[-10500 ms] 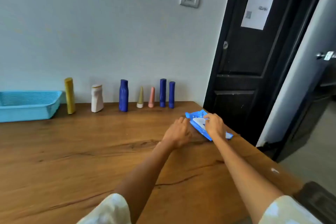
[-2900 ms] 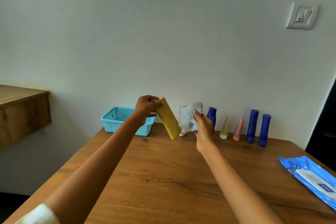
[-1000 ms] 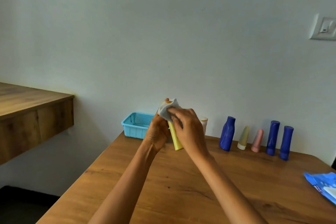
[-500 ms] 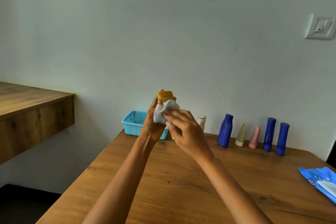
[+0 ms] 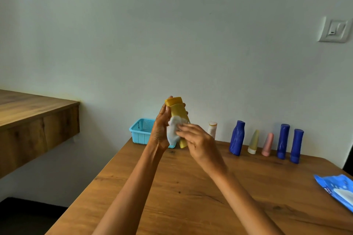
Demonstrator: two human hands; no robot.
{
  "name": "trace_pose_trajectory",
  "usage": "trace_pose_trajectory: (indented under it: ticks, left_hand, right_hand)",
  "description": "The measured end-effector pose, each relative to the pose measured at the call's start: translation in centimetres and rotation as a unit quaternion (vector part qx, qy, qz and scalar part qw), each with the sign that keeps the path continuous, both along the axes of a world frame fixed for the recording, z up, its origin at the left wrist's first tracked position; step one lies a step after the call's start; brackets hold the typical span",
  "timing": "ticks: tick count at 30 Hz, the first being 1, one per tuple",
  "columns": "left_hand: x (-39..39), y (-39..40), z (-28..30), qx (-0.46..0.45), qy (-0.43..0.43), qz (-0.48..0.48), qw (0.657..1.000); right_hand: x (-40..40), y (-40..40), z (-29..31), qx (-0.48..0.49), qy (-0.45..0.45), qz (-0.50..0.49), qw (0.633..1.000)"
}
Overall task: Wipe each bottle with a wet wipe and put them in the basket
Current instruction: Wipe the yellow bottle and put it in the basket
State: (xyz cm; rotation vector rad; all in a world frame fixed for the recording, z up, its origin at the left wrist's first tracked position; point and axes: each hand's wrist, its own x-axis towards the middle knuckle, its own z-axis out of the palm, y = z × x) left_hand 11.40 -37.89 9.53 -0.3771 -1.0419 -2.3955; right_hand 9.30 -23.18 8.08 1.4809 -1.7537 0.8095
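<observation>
My left hand (image 5: 159, 129) holds a tall yellow bottle (image 5: 177, 109) nearly upright above the table, cap end up. Against its lower half my right hand (image 5: 198, 142) presses a crumpled white wet wipe (image 5: 172, 129). Behind my hands, near the table's far left corner, sits the light blue basket (image 5: 140, 130). Along the wall stand a white bottle (image 5: 212, 129), a curved blue bottle (image 5: 237, 137), a pale yellow tube (image 5: 253, 141), a pink tube (image 5: 267, 144) and two slim blue bottles (image 5: 283, 141) (image 5: 296, 145).
A blue wet wipe pack (image 5: 338, 190) lies at the table's right edge. The wooden table (image 5: 191, 196) has a left edge that drops to dark floor. A wooden shelf (image 5: 28, 118) juts from the wall at left. A light switch (image 5: 333, 29) is on the wall.
The wipe in my right hand has slid down from the bottle's cap to its lower half. The yellow bottle's cap end now shows above my left hand.
</observation>
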Motion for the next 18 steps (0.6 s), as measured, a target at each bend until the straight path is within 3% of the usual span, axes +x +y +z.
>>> trace_pose_trajectory:
  ticks: [5, 9, 14, 18]
  left_hand:
    - [0.0, 1.1, -0.6, -0.045, -0.012, 0.029, 0.998]
    - [0.8, 1.4, 0.1, -0.041, -0.037, 0.030, 0.998]
    - [3.1, 0.1, 1.4, -0.031, -0.029, 0.047, 0.998]
    - [4.5, 0.7, -1.0, -0.036, -0.042, 0.061, 0.997]
  right_hand:
    - [-1.2, 0.2, 2.7, -0.050, -0.113, -0.035, 0.992]
    - [0.3, -1.4, 4.0, -0.019, -0.081, -0.003, 0.997]
    - [2.9, 0.3, -0.6, 0.016, -0.051, 0.055, 0.997]
    - [3.2, 0.0, 0.4, -0.005, -0.162, 0.051, 0.985]
